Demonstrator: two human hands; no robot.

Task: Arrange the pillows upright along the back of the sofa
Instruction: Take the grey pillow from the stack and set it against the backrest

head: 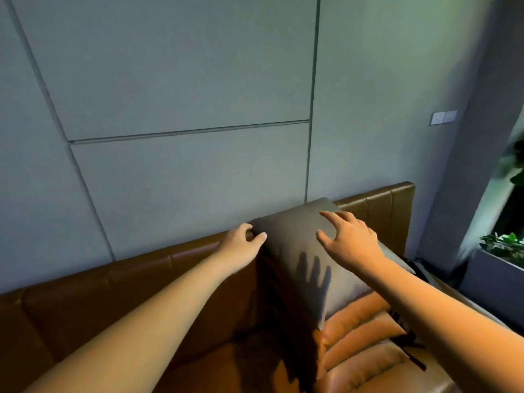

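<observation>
Left grip (243, 239) pinching grey pillow (309, 251) corner, right grip (350, 236) spread wide above, sofa (141, 279) back behind

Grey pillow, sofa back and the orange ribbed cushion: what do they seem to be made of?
Grey pillow: matte woven fabric, probably; no shine, and the hand's shadow lies soft on it.
Sofa back: brown leather or faux leather; smooth, glossy highlights, stitched seams.
Orange ribbed cushion: padded, slightly satiny material; which kind is unclear.
</observation>
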